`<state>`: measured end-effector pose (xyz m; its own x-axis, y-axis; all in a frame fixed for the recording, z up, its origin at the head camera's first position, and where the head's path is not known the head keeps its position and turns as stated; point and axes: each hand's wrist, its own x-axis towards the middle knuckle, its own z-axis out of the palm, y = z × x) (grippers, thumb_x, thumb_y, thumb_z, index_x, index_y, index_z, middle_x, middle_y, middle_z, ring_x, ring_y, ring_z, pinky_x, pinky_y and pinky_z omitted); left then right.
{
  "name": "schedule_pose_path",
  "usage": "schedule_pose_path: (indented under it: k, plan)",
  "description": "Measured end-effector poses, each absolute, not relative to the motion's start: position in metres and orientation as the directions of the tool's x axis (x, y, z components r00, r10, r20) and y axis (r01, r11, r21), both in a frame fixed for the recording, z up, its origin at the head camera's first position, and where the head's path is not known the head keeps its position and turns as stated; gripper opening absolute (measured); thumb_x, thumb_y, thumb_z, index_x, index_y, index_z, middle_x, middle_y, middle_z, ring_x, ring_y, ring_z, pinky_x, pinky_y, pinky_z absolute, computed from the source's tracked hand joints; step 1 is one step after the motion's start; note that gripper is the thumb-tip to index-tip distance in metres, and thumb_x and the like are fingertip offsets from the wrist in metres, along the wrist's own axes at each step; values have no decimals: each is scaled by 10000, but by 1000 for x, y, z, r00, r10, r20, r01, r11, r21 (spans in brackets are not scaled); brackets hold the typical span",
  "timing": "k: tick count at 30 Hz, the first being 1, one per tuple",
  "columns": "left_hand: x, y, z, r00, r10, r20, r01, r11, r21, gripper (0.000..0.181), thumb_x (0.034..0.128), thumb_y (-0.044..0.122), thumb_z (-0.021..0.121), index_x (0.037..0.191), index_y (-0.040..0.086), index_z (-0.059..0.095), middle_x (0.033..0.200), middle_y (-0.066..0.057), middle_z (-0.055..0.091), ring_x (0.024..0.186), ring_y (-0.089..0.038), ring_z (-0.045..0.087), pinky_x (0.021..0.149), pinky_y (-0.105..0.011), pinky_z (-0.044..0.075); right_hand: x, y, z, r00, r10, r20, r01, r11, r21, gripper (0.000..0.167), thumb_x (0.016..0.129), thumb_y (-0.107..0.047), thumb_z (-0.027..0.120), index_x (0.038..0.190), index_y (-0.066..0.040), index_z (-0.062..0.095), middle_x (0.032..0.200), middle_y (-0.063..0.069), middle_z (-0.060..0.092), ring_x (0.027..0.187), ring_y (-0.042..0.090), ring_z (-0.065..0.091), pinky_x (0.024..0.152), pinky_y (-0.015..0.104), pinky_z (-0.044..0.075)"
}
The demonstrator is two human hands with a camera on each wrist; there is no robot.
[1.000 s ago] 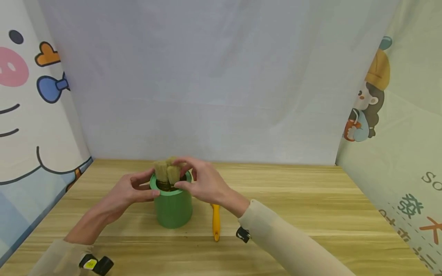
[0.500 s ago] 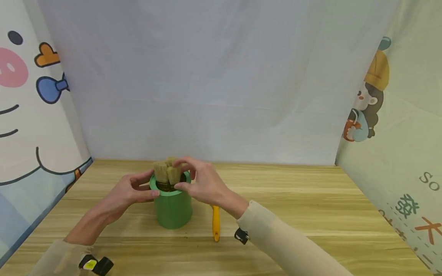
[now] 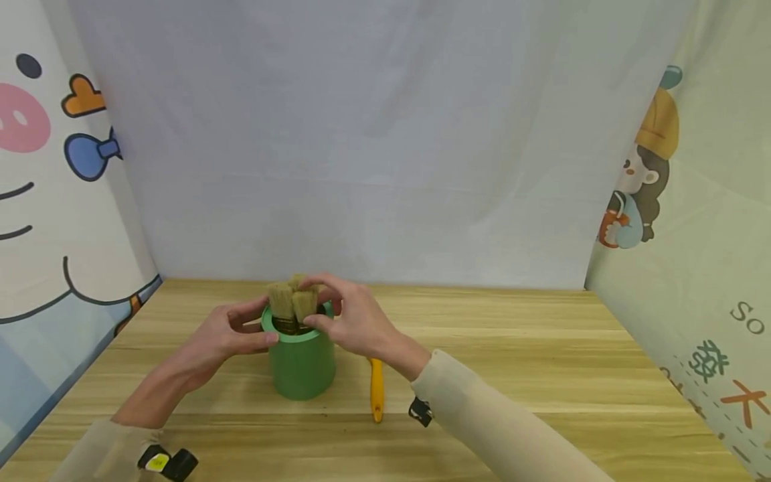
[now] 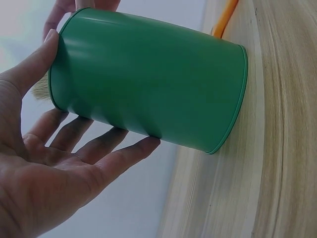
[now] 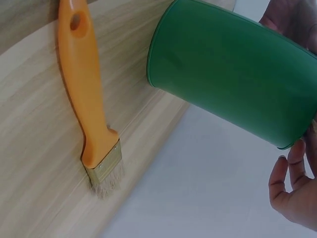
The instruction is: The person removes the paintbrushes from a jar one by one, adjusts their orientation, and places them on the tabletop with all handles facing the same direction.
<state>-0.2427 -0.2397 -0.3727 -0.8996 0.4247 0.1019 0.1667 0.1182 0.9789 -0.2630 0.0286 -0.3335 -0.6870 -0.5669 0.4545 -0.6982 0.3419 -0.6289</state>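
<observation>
A green cylindrical holder (image 3: 303, 368) stands upright on the wooden table, with several paintbrushes (image 3: 281, 301) in it, bristles up. My left hand (image 3: 225, 328) grips it from the left, thumb at the rim and fingers along the far side, as the left wrist view shows. At the opening, my right hand (image 3: 364, 321) pinches a paintbrush (image 3: 304, 304) by its pale bristles between thumb and fingers. The brush handles are hidden inside the holder. A paintbrush with an orange handle (image 5: 84, 74) lies flat on the table, right of the holder.
The wooden table (image 3: 512, 375) runs back to a grey-white cloth (image 3: 385, 147). Printed cloths hang at the left (image 3: 60, 221) and right (image 3: 693, 268). Small black devices sit at both cuffs.
The pinched bristles have shifted very slightly to the right. Both hands, the holder and the orange-handled paintbrush have stayed almost still.
</observation>
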Motion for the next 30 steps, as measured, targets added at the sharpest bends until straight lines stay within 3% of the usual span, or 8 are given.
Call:
schedule_pose_path:
  k: [9, 16, 25, 30]
  plan:
    - [-242, -240, -373, -900, 422, 105, 169, 116, 979, 832, 1015, 106, 710, 1664, -5, 203, 1687, -276, 218, 1434, -515, 395, 963, -397, 580, -266, 32, -335, -668, -560, 491, -720, 319, -616, 387, 955, -65, 800, 1319, -121, 683, 981, 19, 765, 729, 117, 544, 638, 249, 440]
    - [-242, -240, -372, -903, 419, 98, 162, 119, 980, 845, 1014, 105, 713, 1660, -26, 184, 1684, -290, 210, 1437, -516, 387, 968, -389, 577, -268, 36, -328, -654, -552, 517, -731, 285, -619, 393, 952, -58, 798, 1328, -84, 684, 894, 12, 738, 803, 101, 637, 787, 378, 555]
    - [-242, -239, -372, -902, 418, 104, 164, 109, 980, 832, 1010, 100, 717, 1662, -2, 211, 1681, -270, 240, 1431, -499, 407, 964, -380, 575, -268, 38, -318, -639, -563, 524, -722, 203, -661, 376, 969, -1, 756, 1329, -65, 670, 893, 44, 742, 762, 184, 724, 715, 271, 584]
    - [-243, -238, -371, -904, 416, 103, 164, 113, 980, 833, 1011, 102, 716, 1660, -15, 207, 1680, -277, 238, 1430, -503, 406, 963, -382, 576, -269, 39, -312, -644, -539, 543, -709, 152, -689, 375, 956, 40, 753, 1312, -52, 676, 982, 87, 766, 834, 176, 759, 769, 282, 609]
